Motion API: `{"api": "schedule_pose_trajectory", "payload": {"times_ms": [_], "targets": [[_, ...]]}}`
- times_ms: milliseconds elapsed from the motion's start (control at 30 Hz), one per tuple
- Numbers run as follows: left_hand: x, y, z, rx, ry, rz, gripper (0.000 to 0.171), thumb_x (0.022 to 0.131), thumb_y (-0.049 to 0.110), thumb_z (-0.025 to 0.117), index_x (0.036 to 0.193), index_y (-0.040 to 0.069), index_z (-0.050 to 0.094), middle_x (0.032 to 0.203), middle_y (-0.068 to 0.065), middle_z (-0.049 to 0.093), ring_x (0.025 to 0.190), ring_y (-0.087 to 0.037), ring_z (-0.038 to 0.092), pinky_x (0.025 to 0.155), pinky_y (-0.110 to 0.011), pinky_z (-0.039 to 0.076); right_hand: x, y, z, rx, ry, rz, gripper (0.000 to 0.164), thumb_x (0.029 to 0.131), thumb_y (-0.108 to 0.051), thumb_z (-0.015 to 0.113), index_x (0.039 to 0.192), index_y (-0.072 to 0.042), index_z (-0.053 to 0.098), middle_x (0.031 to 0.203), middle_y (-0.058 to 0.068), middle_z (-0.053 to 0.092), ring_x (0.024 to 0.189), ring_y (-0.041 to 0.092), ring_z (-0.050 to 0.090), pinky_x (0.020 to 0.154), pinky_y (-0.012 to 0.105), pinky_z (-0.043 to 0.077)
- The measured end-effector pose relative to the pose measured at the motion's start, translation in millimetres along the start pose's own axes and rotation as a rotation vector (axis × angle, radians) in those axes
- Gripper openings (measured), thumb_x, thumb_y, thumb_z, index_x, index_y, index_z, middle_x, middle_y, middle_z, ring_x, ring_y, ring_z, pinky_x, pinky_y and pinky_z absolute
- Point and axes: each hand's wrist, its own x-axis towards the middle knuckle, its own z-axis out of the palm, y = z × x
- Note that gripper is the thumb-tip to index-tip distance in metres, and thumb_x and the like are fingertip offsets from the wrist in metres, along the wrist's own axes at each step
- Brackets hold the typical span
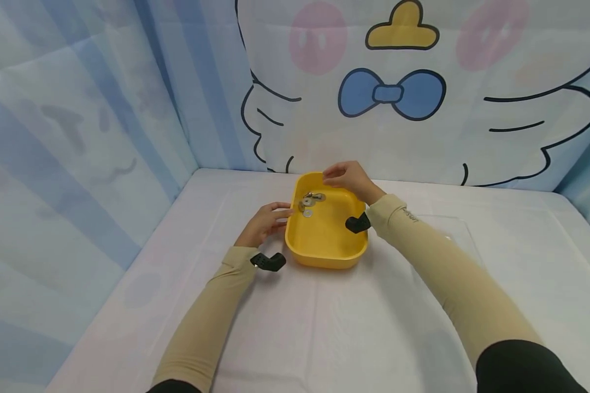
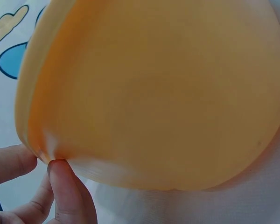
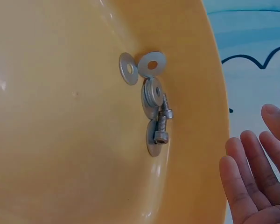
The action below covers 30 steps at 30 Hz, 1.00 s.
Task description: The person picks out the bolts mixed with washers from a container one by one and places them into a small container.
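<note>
Yellow tray (image 1: 326, 236), upward-facing, long axis forward

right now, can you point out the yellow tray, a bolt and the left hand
Yellow tray (image 1: 326, 236): head view, bare floor.
Bolt (image 3: 161, 134): right wrist view, its head.
Left hand (image 1: 263, 223): head view, middle of the hand.

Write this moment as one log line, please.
left grip: pinches yellow tray, left side | right grip: holding nothing visible, at tray's far end | washers, bolts: inside tray, by left wall
</note>
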Motion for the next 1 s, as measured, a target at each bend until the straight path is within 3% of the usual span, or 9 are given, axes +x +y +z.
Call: {"api": "schedule_pose_trajectory", "payload": {"times_ms": [233,567,1000], "targets": [[-3.7,2.6,-0.2,0.013,0.002,-0.002,0.043,0.092,0.019,0.061,0.132,0.011,0.05,0.136,-0.009,0.049,0.11,-0.022,0.054,0.102,-0.033,0.045,10.4,8.2,10.7,-0.056,-0.015,-0.002,0.032,0.086,-0.006,0.066,0.116,0.004,0.06,0.12,0.022,0.06,0.111,0.032,0.056,0.101,0.04,0.046],[1.3,0.5,-0.7,0.012,-0.006,0.013,0.043,0.092,0.02,0.061,0.132,0.01,0.05,0.135,-0.009,0.05,0.105,-0.02,0.056,0.101,-0.033,0.046,21.4,18.5,22.0,-0.129,-0.015,0.031,0.034,0.084,-0.006,0.068,0.117,0.002,0.062,0.12,0.019,0.061,0.11,0.028,0.055,0.102,0.038,0.046],[3.9,-0.4,-1.3,0.006,-0.012,0.004,0.042,0.092,0.02,0.061,0.131,0.012,0.051,0.134,-0.009,0.051,0.099,-0.017,0.057,0.098,-0.032,0.048,26.8,26.0,27.5,-0.244,-0.048,-0.057,0.036,0.079,0.005,0.069,0.114,0.007,0.063,0.117,0.024,0.063,0.107,0.034,0.059,0.094,0.04,0.051]]}}
